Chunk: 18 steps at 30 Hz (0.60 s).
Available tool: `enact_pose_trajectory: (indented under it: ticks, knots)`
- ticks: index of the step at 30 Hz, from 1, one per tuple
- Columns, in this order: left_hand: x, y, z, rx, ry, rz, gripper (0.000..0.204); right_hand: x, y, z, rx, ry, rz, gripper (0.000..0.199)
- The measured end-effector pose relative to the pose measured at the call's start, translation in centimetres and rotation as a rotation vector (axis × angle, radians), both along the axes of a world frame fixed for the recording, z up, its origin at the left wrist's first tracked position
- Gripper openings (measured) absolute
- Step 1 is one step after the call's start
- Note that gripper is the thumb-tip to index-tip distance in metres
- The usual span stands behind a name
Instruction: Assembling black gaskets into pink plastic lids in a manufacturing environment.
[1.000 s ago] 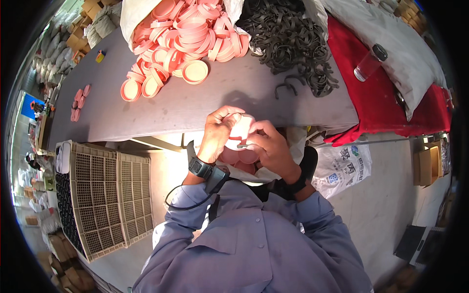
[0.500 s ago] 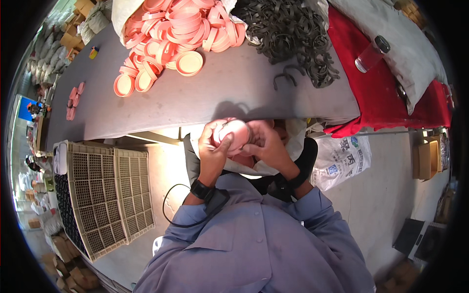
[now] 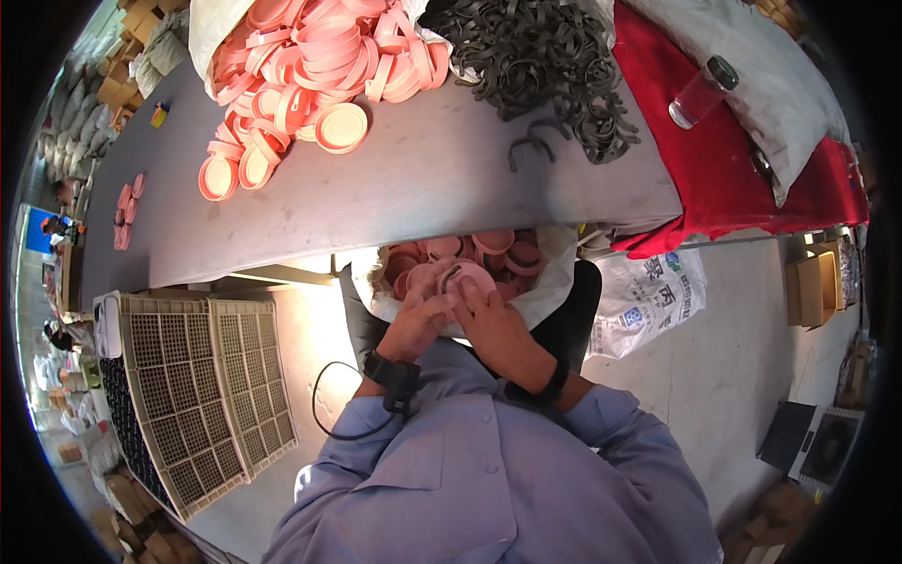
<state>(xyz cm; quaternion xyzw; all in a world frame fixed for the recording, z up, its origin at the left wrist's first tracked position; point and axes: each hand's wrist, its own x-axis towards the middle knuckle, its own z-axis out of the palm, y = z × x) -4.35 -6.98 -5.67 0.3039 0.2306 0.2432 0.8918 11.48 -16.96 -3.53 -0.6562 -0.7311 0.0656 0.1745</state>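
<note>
Over an open white sack in my lap, both hands work on one round pink lid. My left hand is closed on its left side, fingers curled at the rim. From the right, my right hand is closed on the same lid, fingertips pressed near its middle. A short dark curved strip shows at the lid, beside my fingers; how it sits there is partly hidden. Beneath and beyond my hands, several more pink lids lie in the sack.
On the grey table are a heap of pink lids and a pile of black strips. A bottle lies on red cloth at right. Plastic crates stand at left; a printed white bag lies right.
My hands have come down from the table edge toward my lap, with the pink lid between them. The sack's pink lids, mostly covered before, now show.
</note>
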Motion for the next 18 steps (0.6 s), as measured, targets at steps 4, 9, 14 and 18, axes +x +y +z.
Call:
enact_pose_trajectory:
  ticks: [4,9,14,18]
  knots:
    - [-0.3,2.2,-2.0,0.845,0.553,-0.011,0.055,5.3,2.7,2.5,-0.095,0.204,0.009,0.052]
    - [-1.3,9.1,6.5,0.581,0.632,0.029,0.013,14.4,10.1,3.9,0.361,0.219,-0.214,0.048]
    - [-1.4,22.2,5.8,1.272,1.071,0.710,0.041,17.5,15.3,2.5,0.277,-0.133,-0.261,0.033]
    - [-0.9,29.1,2.2,1.386,1.450,0.861,0.071,17.1,16.8,2.0,0.285,-0.216,-0.182,0.020]
